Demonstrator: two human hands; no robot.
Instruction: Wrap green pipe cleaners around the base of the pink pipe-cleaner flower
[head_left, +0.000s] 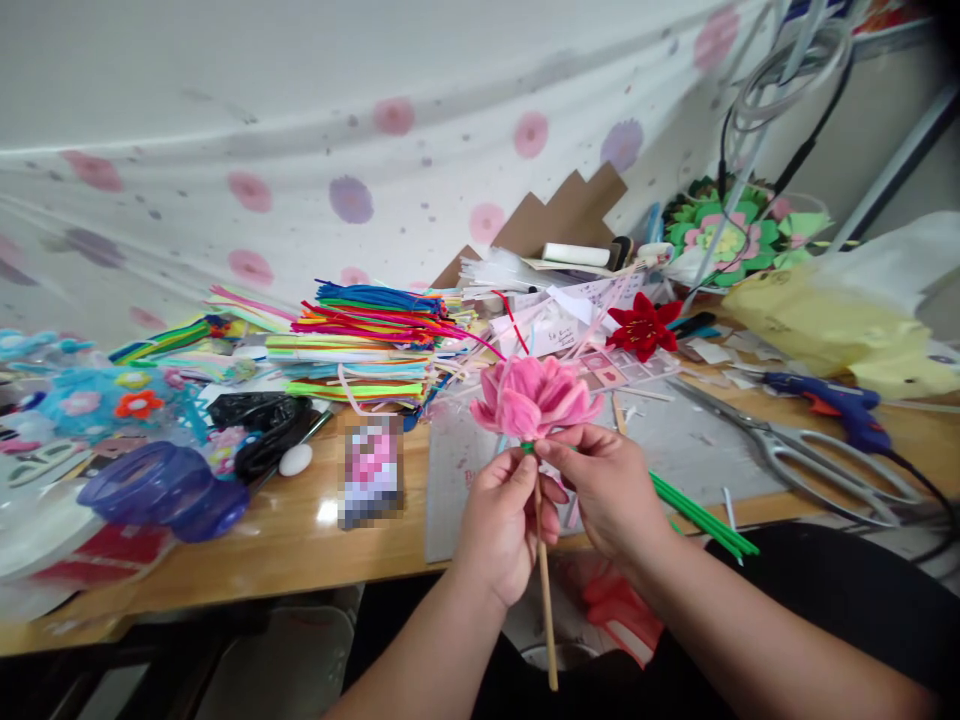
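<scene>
A pink pipe-cleaner flower (pixel 534 397) sits on top of a thin wooden stick (pixel 546 590) that hangs down in front of me. My left hand (pixel 501 520) is closed round the stick just under the bloom. My right hand (pixel 604 487) pinches the flower's base, where a bit of green wrap (pixel 528 448) shows. Green stems (pixel 701 517) stick out to the right from beneath my right hand, lying on the grey mat (pixel 457 500).
A pile of coloured pipe cleaners (pixel 367 340) lies at the back centre. A red flower (pixel 643 326), large scissors (pixel 810 450) and a blue glue gun (pixel 832 400) are on the right. A purple plastic container (pixel 161 490) is at the left and a blurred phone (pixel 370 470) stands near the wooden table edge (pixel 300 570).
</scene>
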